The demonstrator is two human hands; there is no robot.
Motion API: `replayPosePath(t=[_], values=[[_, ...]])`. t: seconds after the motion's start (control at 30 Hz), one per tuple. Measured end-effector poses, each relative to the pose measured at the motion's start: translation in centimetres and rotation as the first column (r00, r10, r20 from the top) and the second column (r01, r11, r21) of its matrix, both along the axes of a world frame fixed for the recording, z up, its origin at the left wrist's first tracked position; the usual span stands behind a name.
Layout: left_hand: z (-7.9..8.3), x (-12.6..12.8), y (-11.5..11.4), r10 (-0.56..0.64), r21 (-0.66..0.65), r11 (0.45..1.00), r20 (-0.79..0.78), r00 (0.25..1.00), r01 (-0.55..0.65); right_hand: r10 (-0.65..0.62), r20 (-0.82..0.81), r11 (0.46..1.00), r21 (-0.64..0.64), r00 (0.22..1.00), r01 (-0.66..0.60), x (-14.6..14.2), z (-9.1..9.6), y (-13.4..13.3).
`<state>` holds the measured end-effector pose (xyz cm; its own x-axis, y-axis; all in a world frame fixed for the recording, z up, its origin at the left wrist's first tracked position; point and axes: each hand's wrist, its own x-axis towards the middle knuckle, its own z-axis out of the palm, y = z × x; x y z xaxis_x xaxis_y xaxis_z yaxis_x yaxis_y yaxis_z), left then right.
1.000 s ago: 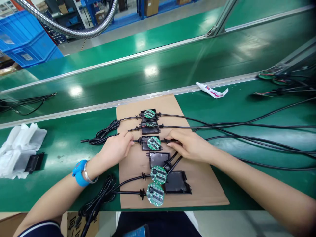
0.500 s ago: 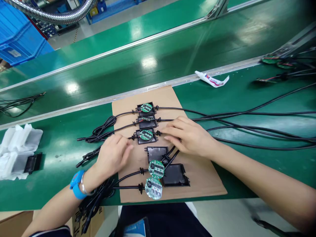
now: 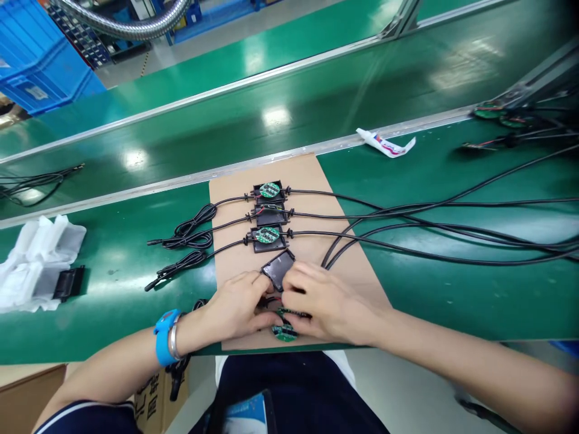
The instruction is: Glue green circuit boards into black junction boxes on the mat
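Probably light, stiff and easily cracked, the black case (image 3: pixel 277 268) tilts at lower centre on the cardboard sheet (image 3: pixel 357 271). Left hand (image 3: pixel 237 307) and right hand (image 3: pixel 325 304) meet, pinching its near edges. The green circuit board (image 3: pixel 284 332) beneath looks fragile, so grip the rims.

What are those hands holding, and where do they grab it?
The left hand and the right hand pinch a small black case, tilted up, by its near edge, one at each corner.
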<state>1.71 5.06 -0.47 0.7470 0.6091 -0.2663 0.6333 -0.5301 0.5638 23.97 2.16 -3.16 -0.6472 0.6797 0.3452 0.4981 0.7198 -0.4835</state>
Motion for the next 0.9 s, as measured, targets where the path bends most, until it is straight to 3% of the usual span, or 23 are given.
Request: replayPosePath(t=[0.1, 0.23, 0.37, 0.5, 0.63, 0.77, 0.9], values=[[0.4, -0.1, 0.6, 0.039, -0.067, 0.997, 0.056, 0.998, -0.036, -0.013, -0.035, 1.0, 0.021, 0.999, 0.013, 0.7, 0.5, 0.3], [1.7, -0.3, 1.7, 0.168, -0.156, 0.976, 0.098, 0.981, -0.151, -0.087, -0.087, 0.984, -0.164, 0.992, 0.072, 3.2, 1.8, 2.8], [1.9, -0.4, 2.0, 0.227, -0.133, 0.967, 0.076, 0.971, -0.215, -0.083, 0.037, 0.949, -0.302, 0.996, 0.091, 5.2, 1.1, 5.5], [0.6, -0.3, 1.6, 0.148, 0.033, 0.988, 0.073, 0.986, -0.151, -0.045, 0.064, 0.957, -0.283, 0.997, 0.061, 5.6, -0.5, 6.7], [0.1, -0.6, 1.3, 0.188, 0.151, 0.972, -0.058, 0.98, -0.178, -0.026, 0.051, 0.977, -0.212, 0.998, 0.036, 5.8, -1.1, 6.7], [1.9, -2.8, 0.4, 0.146, 0.151, 0.982, -0.247, 0.958, -0.111, -0.071, 0.09, 0.991, -0.11, 0.993, 0.08, 6.0, -1.4, 6.1], [3.9, -5.6, -0.8, 0.127, 0.236, 0.971, -0.405, 0.906, -0.03, -0.112, 0.095, 0.988, -0.098, 0.989, 0.121, 5.8, -1.7, 5.9]])
